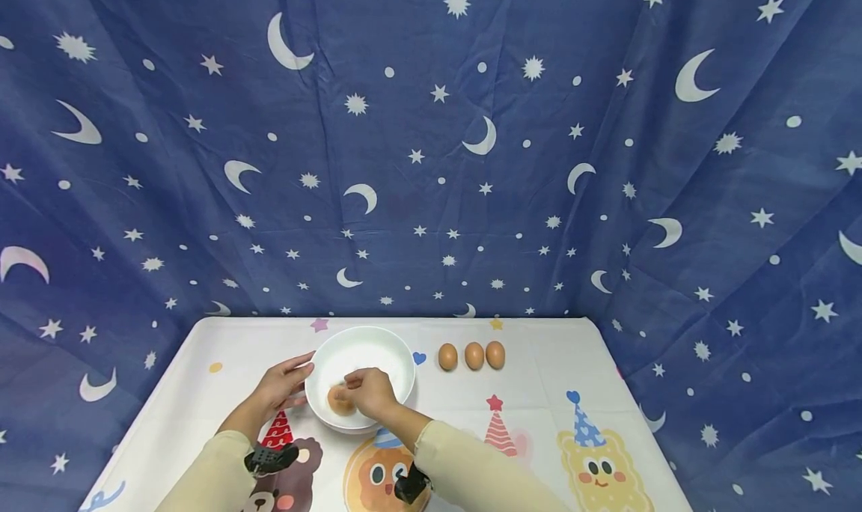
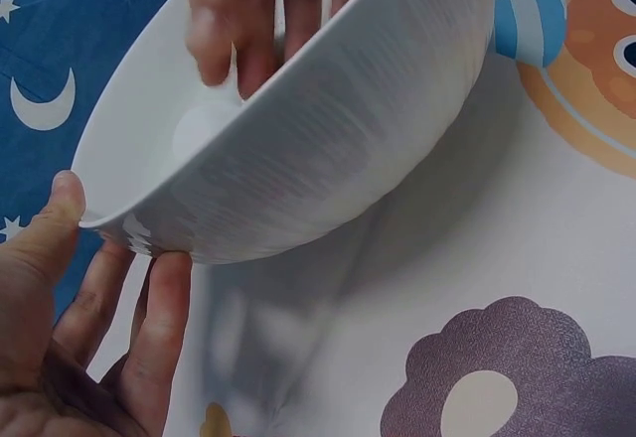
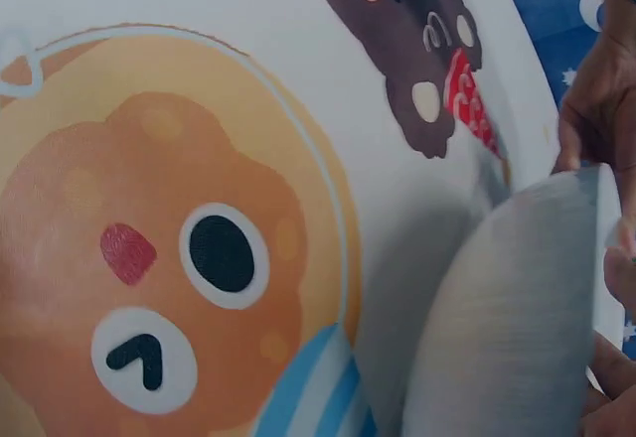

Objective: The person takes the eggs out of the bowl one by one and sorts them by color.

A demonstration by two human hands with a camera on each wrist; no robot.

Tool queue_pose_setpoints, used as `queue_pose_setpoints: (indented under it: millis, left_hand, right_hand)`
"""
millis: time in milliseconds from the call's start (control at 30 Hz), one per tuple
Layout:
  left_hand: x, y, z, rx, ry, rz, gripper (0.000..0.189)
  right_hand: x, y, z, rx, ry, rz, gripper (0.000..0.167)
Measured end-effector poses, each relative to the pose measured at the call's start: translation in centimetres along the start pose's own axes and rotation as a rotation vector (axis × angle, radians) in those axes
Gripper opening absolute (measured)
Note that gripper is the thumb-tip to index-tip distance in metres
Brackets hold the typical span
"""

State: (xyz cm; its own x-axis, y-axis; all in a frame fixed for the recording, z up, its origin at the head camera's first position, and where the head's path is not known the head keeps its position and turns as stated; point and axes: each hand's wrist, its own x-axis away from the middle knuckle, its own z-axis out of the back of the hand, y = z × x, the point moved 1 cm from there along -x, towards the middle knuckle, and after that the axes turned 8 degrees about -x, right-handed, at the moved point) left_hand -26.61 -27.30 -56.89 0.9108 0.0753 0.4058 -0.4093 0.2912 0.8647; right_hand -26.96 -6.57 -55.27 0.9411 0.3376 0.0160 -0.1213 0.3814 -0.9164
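A white bowl (image 1: 397,347) stands on the left part of the table. My left hand (image 1: 281,387) grips its left side; in the left wrist view the thumb lies at the rim and the fingers sit against the outer wall. My right hand (image 1: 373,396) reaches down into the bowl with bent fingers. Under its fingertips lies a rounded brownish-orange thing (image 1: 339,403), partly covered by the fingers; I cannot tell whether they pinch it. The left wrist view shows these fingers (image 2: 256,30) pointing down behind the wall, above a pale round patch. In the right wrist view the bowl's outer wall (image 3: 507,318) hides the right hand.
Three brown eggs (image 1: 474,355) lie in a row to the right of the bowl. A white tablecloth (image 1: 539,392) with printed cartoon figures covers the table. Behind and beside it hangs a blue curtain (image 1: 431,197) with moons and stars.
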Motion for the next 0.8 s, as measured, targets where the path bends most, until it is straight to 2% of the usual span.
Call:
queue_pose_setpoints:
  millis: [133, 500, 800]
  left_hand:
    - [0.0, -0.1, 0.1, 0.002, 0.003, 0.001, 0.058]
    - [-0.5, -0.1, 0.2, -0.001, -0.004, 0.005, 0.058]
    - [-0.3, -0.2, 0.2, 0.007, -0.006, 0.003, 0.056]
  right_hand:
    - [-0.1, 0.3, -0.8, 0.054, 0.016, 0.008, 0.032]
    - [-1.2, 1.4, -1.6, 0.055, -0.036, -0.064, 0.031]
    - [-1.6, 1.6, -1.9, 0.066, -0.051, -0.07, 0.031]
